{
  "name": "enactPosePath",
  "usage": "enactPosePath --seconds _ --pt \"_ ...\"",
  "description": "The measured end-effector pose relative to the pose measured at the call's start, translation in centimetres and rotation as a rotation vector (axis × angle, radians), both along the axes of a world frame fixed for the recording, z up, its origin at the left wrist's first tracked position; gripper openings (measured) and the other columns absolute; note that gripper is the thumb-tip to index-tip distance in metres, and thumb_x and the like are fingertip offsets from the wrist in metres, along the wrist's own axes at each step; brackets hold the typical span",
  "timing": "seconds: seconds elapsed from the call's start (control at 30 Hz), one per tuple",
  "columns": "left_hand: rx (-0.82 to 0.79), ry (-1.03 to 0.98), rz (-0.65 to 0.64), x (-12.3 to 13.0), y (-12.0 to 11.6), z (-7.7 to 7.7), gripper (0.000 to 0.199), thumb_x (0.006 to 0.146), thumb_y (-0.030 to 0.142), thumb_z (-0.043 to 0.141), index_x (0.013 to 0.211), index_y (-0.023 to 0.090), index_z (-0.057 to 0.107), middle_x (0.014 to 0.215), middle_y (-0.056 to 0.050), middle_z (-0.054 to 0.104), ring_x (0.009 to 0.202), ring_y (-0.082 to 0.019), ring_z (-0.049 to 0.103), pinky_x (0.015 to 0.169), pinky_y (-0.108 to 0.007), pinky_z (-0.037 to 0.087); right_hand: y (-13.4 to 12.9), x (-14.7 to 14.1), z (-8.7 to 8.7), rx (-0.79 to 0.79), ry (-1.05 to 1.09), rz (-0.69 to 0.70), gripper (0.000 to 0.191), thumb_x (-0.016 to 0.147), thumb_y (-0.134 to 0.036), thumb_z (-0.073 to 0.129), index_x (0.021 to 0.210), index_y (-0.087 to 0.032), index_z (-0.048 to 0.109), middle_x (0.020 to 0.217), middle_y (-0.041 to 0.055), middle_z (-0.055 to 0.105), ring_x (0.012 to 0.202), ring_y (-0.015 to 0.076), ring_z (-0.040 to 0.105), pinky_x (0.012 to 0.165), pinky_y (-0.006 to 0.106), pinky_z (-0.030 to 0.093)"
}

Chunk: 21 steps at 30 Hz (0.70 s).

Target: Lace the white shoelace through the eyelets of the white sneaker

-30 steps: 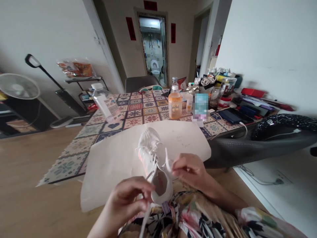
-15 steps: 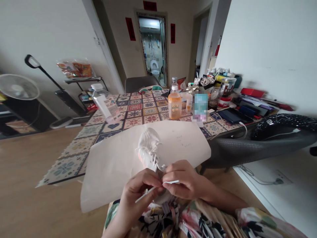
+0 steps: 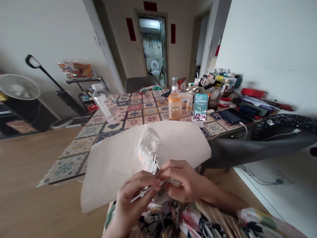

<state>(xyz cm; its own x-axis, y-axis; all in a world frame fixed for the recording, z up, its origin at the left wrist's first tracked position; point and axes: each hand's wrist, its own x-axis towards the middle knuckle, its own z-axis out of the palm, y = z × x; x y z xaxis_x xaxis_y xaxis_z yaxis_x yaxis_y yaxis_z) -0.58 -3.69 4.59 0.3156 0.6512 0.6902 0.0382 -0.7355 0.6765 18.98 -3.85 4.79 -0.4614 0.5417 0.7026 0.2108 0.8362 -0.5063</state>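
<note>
A white shoe (image 3: 149,142) with white laces across its front points away from me, on a large sheet of white paper (image 3: 111,162). Its lower part lies behind and beneath my hands. My left hand (image 3: 138,191) pinches a flat white shoelace (image 3: 137,197) between thumb and fingers, and a short length sticks out toward the lower left. Close against it, over the shoe's opening, my right hand (image 3: 182,180) has its fingers curled in at the same lace. The exact contact of the right fingertips is partly hidden.
Beyond the paper, a patterned tablecloth (image 3: 135,114) bears a clear bottle (image 3: 106,104), an orange drink bottle (image 3: 174,105) and a propped-up phone (image 3: 200,107). Jars, papers and a tablet (image 3: 235,115) crowd the right side. A grey chair (image 3: 228,152) stands at right.
The lace end that stuck out over my right fingers no longer shows there. My right fingers have shifted slightly left, and my left hand has moved a little left and down.
</note>
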Motion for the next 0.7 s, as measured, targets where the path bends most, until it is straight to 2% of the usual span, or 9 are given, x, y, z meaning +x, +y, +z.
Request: enactPosePath --seconds 0.1,0.17,0.27,0.37,0.47,0.57,0.63,0.7 --pt "0.044 0.032 -0.001 0.0 0.2 0.0 0.015 0.081 0.007 0.072 0.082 0.022 0.075 0.069 0.0 0.072 0.064 -0.014 0.067 0.059 -0.021 0.053 0.2 -0.1 -0.5 0.015 -0.035 -0.007 0.007 0.09 -0.016 0.057 0.094 -0.017 0.063 0.096 0.0087 0.069 0.087 0.0158 0.066 0.078 0.024 0.054" --pt "0.033 0.033 0.008 0.0 0.3 -0.1 0.014 0.082 0.008 0.072 0.08 0.021 0.074 0.07 -0.001 0.071 0.066 -0.015 0.067 0.058 -0.02 0.053 0.3 -0.1 -0.9 0.043 -0.052 -0.003 0.002 0.092 -0.02 0.06 0.091 -0.018 0.062 0.096 0.0082 0.069 0.088 0.0153 0.067 0.078 0.023 0.053" --pt "-0.016 0.022 0.002 0.2 0.3 -0.1 0.012 0.082 0.01 0.072 0.077 0.021 0.073 0.071 -0.001 0.071 0.066 -0.015 0.067 0.059 -0.021 0.053 0.5 0.0 -1.3 0.136 -0.049 -0.017 0.005 0.094 -0.023 0.06 0.093 -0.019 0.059 0.092 0.0072 0.069 0.085 0.0152 0.067 0.076 0.023 0.051" --pt "-0.047 0.009 -0.007 0.2 0.4 -0.3 0.011 0.083 0.013 0.073 0.079 0.023 0.074 0.069 0.0 0.072 0.064 -0.015 0.066 0.061 -0.021 0.053 0.6 0.0 -1.2 0.26 -0.034 -0.077 0.007 0.097 -0.027 0.055 0.1 -0.02 0.056 0.087 0.0054 0.069 0.078 0.0151 0.065 0.071 0.025 0.049" --pt "-0.078 0.0 -0.018 0.1 0.6 -0.9 0.008 0.084 0.016 0.074 0.081 0.024 0.077 0.069 0.0 0.073 0.064 -0.015 0.066 0.061 -0.021 0.052 0.4 0.2 -0.7 0.336 -0.013 -0.093 0.008 0.1 -0.025 0.05 0.099 -0.021 0.057 0.087 0.0048 0.068 0.069 0.0137 0.061 0.066 0.026 0.046" --pt "-0.223 -0.082 0.011 -0.1 0.8 -1.5 0.007 0.085 0.023 0.074 0.078 0.022 0.077 0.069 0.0 0.072 0.062 -0.013 0.064 0.058 -0.019 0.051 0.2 0.3 -0.2 0.255 0.085 -0.041 0.011 0.1 -0.022 0.05 0.092 -0.022 0.058 0.093 0.0067 0.069 0.079 0.0157 0.061 0.076 0.029 0.049" --pt "-0.391 -0.267 0.052 -0.2 1.1 -1.6 0.014 0.085 0.029 0.074 0.074 0.02 0.074 0.071 0.0 0.071 0.063 -0.012 0.064 0.059 -0.017 0.052 0.3 0.4 -0.2 0.113 0.24 0.056 0.011 0.099 -0.026 0.054 0.09 -0.023 0.058 0.097 0.0073 0.069 0.097 0.0194 0.062 0.088 0.035 0.049" --pt "-0.561 -0.539 0.057 -0.3 1.6 -1.4 0.02 0.081 0.034 0.079 0.071 0.019 0.068 0.074 0.0 0.073 0.07 -0.013 0.067 0.065 -0.018 0.055 0.6 0.3 -0.5 -0.079 0.48 0.18 0.017 0.098 -0.034 0.058 0.085 -0.024 0.054 0.088 0.0044 0.07 0.103 0.0213 0.062 0.096 0.041 0.047"
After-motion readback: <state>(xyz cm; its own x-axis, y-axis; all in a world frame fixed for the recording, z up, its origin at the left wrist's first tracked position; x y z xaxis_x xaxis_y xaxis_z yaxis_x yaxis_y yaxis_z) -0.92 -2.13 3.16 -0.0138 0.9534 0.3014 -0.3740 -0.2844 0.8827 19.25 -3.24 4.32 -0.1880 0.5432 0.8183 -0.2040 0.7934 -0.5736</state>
